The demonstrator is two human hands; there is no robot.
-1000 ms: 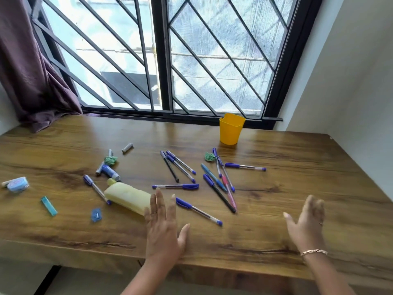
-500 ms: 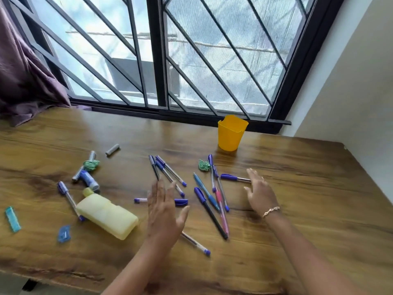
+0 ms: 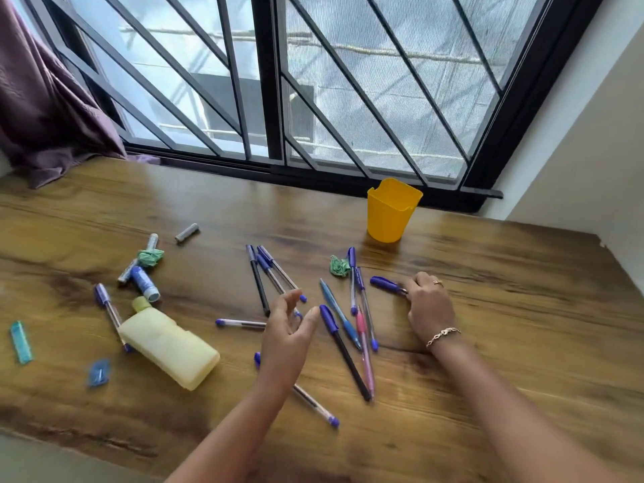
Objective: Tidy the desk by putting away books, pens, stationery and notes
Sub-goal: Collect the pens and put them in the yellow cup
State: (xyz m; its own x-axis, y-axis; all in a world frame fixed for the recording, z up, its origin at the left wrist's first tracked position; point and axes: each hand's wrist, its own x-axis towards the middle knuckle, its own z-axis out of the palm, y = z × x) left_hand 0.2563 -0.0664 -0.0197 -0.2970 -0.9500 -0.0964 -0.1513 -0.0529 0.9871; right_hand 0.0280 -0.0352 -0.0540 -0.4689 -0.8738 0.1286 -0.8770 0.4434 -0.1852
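**Now the right hand is closing on its first pen**

Just now the right hand point(image 3: 430, 310) is settling over the purple-capped pen point(image 3: 386, 284) lying near the yellow cup point(image 3: 392, 212); a second ago it was hovering over bare wood at the near edge of the table point(image 3: 522, 308), well apart from anything. Its fingers point(image 3: 423, 282) are curling down around the pen's barrel, and only the cap end is showing past them. The grip is looking closed on the pen, though the fingers are hiding the contact, so whether the pen is already leaving the wood is hard to say.

The left hand point(image 3: 284, 338) is moving forward too, hanging over the middle scatter of pens with thumb and fingers apart and nothing between them. It is probably lining up on the black pen with the purple cap point(image 3: 343, 350) just beside its thumb.

So the tidying is only starting. Every other pen is still lying loose on the table, along with the yellowish bottle point(image 3: 170, 350), the glue stick point(image 3: 144, 283) and the green paper wads point(image 3: 339, 266). The cup is standing upright by the window, looking like the likely home for the pens.
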